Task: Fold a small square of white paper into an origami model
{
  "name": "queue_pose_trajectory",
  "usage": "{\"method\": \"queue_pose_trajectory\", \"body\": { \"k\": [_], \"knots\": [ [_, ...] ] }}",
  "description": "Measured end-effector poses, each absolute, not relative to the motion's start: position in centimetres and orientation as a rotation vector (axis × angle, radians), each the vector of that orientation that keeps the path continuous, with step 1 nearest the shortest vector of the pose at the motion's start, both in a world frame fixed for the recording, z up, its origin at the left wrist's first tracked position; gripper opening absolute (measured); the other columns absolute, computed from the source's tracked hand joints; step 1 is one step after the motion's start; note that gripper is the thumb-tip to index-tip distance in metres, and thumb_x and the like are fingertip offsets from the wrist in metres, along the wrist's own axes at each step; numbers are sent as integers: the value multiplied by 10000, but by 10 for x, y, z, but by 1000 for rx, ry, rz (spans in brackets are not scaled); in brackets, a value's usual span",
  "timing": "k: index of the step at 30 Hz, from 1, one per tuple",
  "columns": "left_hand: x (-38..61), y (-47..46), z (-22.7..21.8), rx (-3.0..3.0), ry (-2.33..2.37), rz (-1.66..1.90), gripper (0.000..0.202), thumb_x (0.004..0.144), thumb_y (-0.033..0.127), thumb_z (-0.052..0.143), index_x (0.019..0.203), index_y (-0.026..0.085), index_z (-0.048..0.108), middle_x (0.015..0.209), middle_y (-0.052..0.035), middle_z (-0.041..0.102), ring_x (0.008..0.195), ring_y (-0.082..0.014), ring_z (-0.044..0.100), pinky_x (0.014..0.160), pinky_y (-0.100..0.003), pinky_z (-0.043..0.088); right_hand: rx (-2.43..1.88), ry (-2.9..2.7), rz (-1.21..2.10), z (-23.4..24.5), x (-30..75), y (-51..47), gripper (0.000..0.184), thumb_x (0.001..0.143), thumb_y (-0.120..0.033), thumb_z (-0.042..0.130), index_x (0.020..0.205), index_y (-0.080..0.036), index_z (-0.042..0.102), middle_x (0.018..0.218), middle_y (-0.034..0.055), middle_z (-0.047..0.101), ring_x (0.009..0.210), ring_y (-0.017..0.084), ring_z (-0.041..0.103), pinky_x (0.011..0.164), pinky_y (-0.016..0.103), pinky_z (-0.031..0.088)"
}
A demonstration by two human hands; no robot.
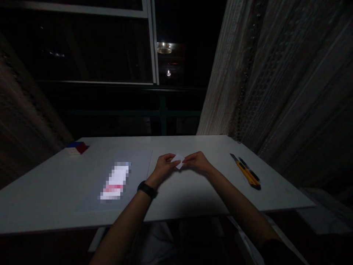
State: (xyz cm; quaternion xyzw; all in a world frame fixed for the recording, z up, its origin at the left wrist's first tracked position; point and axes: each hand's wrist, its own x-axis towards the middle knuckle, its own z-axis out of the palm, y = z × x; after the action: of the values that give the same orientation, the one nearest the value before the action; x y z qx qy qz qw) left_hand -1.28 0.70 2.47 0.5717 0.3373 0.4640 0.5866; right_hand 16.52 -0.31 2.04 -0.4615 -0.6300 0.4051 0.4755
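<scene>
A small white piece of paper [178, 161], roughly diamond-shaped and apparently folded, is held up over the middle of the white table [190, 198]. My left hand [163, 165] pinches its left side, with the thumb lying across the front; a dark band circles that wrist. From the other side, my right hand [198, 162] grips the right corner between thumb and fingertips. Dim light hides the finer creases of the paper.
A bright, pixelated phone-like screen [116, 181] lies left, on a pale sheet. A puzzle cube [76, 148] sits at the far left. To the right lie a yellow utility knife [245, 172] and a black pen [249, 169]. Curtains [220, 73] flank the dark window.
</scene>
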Motion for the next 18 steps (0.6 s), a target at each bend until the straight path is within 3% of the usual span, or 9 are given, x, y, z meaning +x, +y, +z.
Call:
{"method": "queue_pose_trajectory", "body": {
  "k": [6, 13, 15, 18],
  "knots": [
    [-12, 6, 25, 1460, 845, 1117, 310, 528, 305, 751, 749, 111, 653, 641, -38, 627, 578, -133, 558, 514, -216, 415, -975, -1635, 826, 21, 167, -1, 225, 453, -324, 787, 588, -164, 705, 723, 56, 638, 660, 177, 598, 627, 324, 475],
    [-11, 7, 24, 1530, 864, 1133, 248, 576, 292, 721, 738, 121, 644, 638, -31, 613, 587, -131, 552, 530, -216, 415, -1062, -1608, 868, 20, 166, -3, 251, 493, -334, 770, 619, -131, 695, 609, 54, 638, 557, 169, 576, 538, 307, 453],
    [-12, 6, 24, 1531, 866, 1116, 265, 600, 298, 705, 775, 112, 632, 655, -38, 609, 583, -128, 548, 532, -218, 416, -1072, -1590, 868, 20, 165, -3, 248, 487, -329, 771, 609, -130, 690, 598, 57, 643, 555, 172, 577, 536, 301, 449],
    [-13, 4, 26, 1525, 812, 1127, 403, 630, 315, 683, 971, 128, 577, 727, -40, 607, 587, -120, 547, 536, -222, 422, -1061, -1556, 859, 22, 163, -3, 233, 483, -326, 769, 593, -140, 684, 595, 54, 647, 568, 173, 581, 549, 294, 450]
  ]
}}
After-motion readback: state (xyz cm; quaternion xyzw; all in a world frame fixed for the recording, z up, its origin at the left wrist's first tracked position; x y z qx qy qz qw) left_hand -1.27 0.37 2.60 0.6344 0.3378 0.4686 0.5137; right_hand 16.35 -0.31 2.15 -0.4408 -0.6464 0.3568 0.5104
